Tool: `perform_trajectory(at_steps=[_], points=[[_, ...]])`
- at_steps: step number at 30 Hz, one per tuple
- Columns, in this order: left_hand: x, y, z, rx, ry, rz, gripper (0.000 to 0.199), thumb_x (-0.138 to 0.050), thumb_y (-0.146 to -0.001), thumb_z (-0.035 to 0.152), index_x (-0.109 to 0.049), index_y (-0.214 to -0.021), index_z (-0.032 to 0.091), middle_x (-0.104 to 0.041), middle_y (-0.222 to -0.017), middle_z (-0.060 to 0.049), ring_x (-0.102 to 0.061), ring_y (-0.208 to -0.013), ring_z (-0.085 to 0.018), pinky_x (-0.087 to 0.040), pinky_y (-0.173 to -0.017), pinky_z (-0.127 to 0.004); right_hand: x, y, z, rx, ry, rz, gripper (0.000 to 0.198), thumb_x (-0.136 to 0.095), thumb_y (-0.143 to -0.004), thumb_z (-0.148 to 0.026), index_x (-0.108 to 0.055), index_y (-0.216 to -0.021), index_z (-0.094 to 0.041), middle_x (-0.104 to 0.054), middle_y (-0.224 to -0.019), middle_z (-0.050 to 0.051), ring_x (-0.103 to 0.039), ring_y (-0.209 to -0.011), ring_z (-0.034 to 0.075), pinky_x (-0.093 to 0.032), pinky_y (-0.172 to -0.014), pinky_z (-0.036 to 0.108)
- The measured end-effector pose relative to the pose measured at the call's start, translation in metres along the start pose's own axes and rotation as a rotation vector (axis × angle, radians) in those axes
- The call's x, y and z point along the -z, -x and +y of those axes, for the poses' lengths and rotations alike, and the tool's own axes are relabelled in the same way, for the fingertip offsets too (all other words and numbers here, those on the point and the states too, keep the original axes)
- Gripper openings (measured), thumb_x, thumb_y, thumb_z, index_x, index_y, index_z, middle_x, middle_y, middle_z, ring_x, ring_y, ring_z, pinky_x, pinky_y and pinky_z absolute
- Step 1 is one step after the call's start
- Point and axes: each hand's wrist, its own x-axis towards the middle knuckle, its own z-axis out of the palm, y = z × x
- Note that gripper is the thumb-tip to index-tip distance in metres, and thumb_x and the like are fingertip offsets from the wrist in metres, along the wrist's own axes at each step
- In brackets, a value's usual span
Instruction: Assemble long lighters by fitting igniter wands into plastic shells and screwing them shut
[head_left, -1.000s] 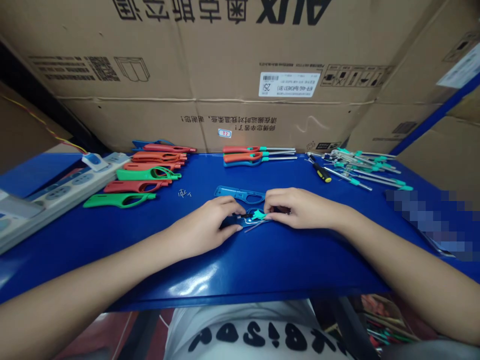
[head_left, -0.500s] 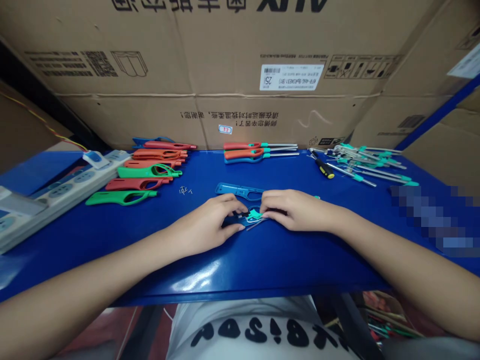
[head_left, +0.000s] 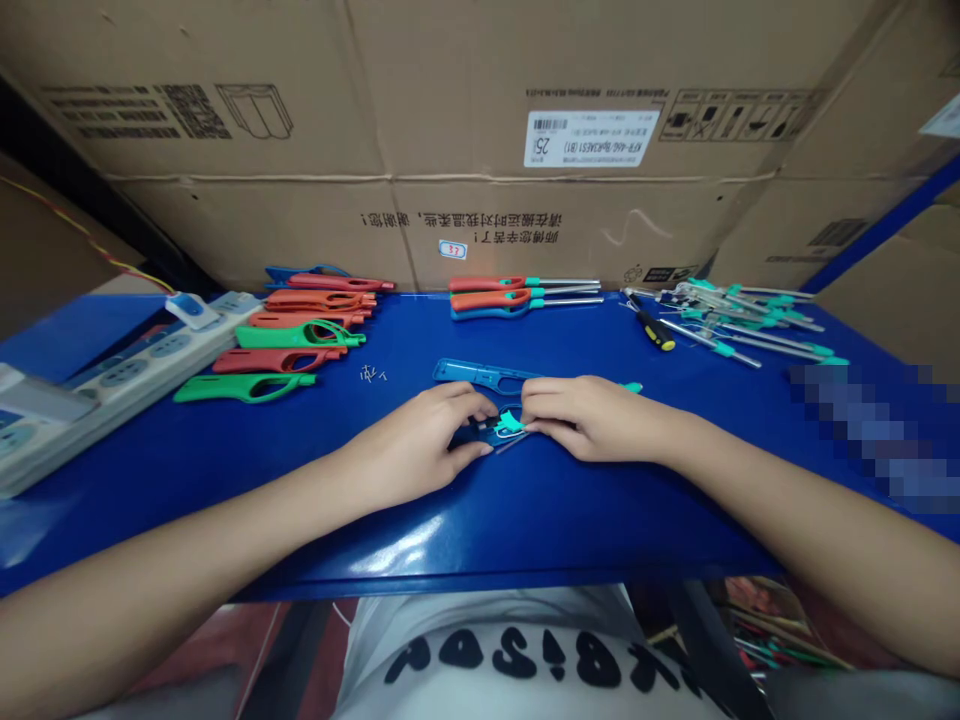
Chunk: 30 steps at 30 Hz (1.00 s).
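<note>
Between my hands lies a translucent blue lighter casing half (head_left: 489,436), partly hidden by my fingers. A teal plastic piece (head_left: 511,423) with a thin white wire sits in it, beside a small black part. My left hand (head_left: 435,435) curls round the casing's left end, thumb at the near side and fingertips at the black part. My right hand (head_left: 581,420) is closed, its thumb and forefinger pinching at the right end of the teal piece. Just behind them rests another blue casing half (head_left: 480,375), its right end behind my right hand.
Several red, orange and green casing halves (head_left: 281,358) line the left, beside a power strip (head_left: 150,362). Small screws (head_left: 373,374) lie nearby. Assembled lighters (head_left: 491,300) rest at the back; metal rods with teal ends (head_left: 742,315) and a screwdriver (head_left: 654,328) are back right, before a cardboard box (head_left: 450,130).
The camera view has shifted slightly. My fingers have moved only a little at the teal piece, and both hands keep their places at the casing.
</note>
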Motion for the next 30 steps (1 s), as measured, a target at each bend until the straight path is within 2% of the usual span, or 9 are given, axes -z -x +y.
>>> perform_trajectory(at_steps=[6,11,16,20,23,25,27,29,30], points=[[-0.003,0.004,0.001,-0.028,-0.054,0.017,0.027,-0.065,-0.092,0.018,-0.062,-0.119,0.019,-0.065,-0.111,-0.008,-0.063,-0.109,-0.024,-0.053,-0.098,-0.041,0.003,0.000,-0.006,0.035,0.224,-0.052,0.018,-0.045,-0.096,-0.013,-0.061,-0.089,-0.019,-0.063,-0.096,0.005,-0.053,-0.071,0.015,-0.030,-0.057,0.028],[-0.004,0.007,0.005,-0.100,-0.206,-0.013,0.038,-0.054,-0.099,0.019,-0.055,-0.137,0.020,-0.061,-0.114,-0.010,-0.060,-0.107,-0.026,-0.053,-0.095,-0.042,0.003,0.000,-0.012,0.077,0.433,-0.096,0.019,-0.048,-0.089,-0.009,-0.063,-0.095,-0.019,-0.065,-0.099,0.007,-0.053,-0.069,0.016,-0.022,-0.053,0.029],[-0.011,0.013,0.012,-0.169,-0.556,-0.094,0.048,-0.041,-0.100,0.011,-0.050,-0.146,0.016,-0.059,-0.112,-0.015,-0.057,-0.102,-0.029,-0.053,-0.084,-0.042,0.008,0.002,-0.006,0.039,0.350,-0.021,0.027,-0.041,-0.102,-0.028,-0.066,-0.109,-0.020,-0.066,-0.104,0.007,-0.057,-0.070,0.015,-0.033,-0.058,0.029],[-0.014,0.016,0.016,-0.168,-0.694,-0.096,0.053,-0.033,-0.098,0.006,-0.046,-0.149,0.012,-0.061,-0.112,-0.017,-0.057,-0.103,-0.030,-0.053,-0.083,-0.042,0.025,0.011,0.009,-0.056,0.339,0.103,0.033,-0.042,-0.102,-0.031,-0.063,-0.124,-0.022,-0.068,-0.113,0.009,-0.064,-0.085,0.019,-0.041,-0.066,0.029],[-0.014,0.016,0.018,-0.156,-0.649,-0.092,0.055,-0.030,-0.096,0.003,-0.048,-0.147,0.010,-0.062,-0.113,-0.018,-0.057,-0.102,-0.030,-0.054,-0.081,-0.041,0.043,0.019,0.024,-0.233,0.391,0.149,0.032,-0.045,-0.099,-0.032,-0.065,-0.123,-0.023,-0.069,-0.119,0.009,-0.065,-0.098,0.024,-0.045,-0.073,0.032],[-0.013,0.015,0.017,-0.148,-0.619,-0.088,0.056,-0.030,-0.094,0.002,-0.049,-0.146,0.009,-0.062,-0.112,-0.018,-0.057,-0.101,-0.030,-0.054,-0.081,-0.042,0.055,0.026,0.036,-0.429,0.485,0.183,0.031,-0.048,-0.096,-0.032,-0.066,-0.119,-0.023,-0.068,-0.123,0.010,-0.064,-0.105,0.029,-0.045,-0.075,0.035],[-0.013,0.015,0.014,-0.146,-0.609,-0.084,0.057,-0.032,-0.093,0.000,-0.049,-0.147,0.010,-0.062,-0.112,-0.017,-0.057,-0.100,-0.029,-0.055,-0.082,-0.041,0.066,0.033,0.049,-0.764,0.549,0.229,0.031,-0.049,-0.095,-0.030,-0.067,-0.118,-0.021,-0.067,-0.122,0.015,-0.063,-0.108,0.033,-0.045,-0.076,0.038],[-0.013,0.014,0.011,-0.150,-0.585,-0.070,0.055,-0.035,-0.094,0.002,-0.049,-0.147,0.011,-0.062,-0.113,-0.015,-0.058,-0.100,-0.028,-0.055,-0.084,-0.041,0.075,0.042,0.065,-1.171,0.516,0.251,0.032,-0.053,-0.092,-0.026,-0.067,-0.119,-0.015,-0.066,-0.119,0.022,-0.063,-0.106,0.037,-0.046,-0.076,0.040],[-0.014,0.013,0.009,-0.154,-0.563,-0.059,0.052,-0.037,-0.096,0.004,-0.050,-0.146,0.010,-0.063,-0.113,-0.015,-0.059,-0.100,-0.028,-0.056,-0.085,-0.041,0.079,0.048,0.074,-1.241,0.498,0.237,0.032,-0.057,-0.089,-0.024,-0.067,-0.117,-0.012,-0.066,-0.116,0.025,-0.063,-0.104,0.039,-0.046,-0.074,0.041]])
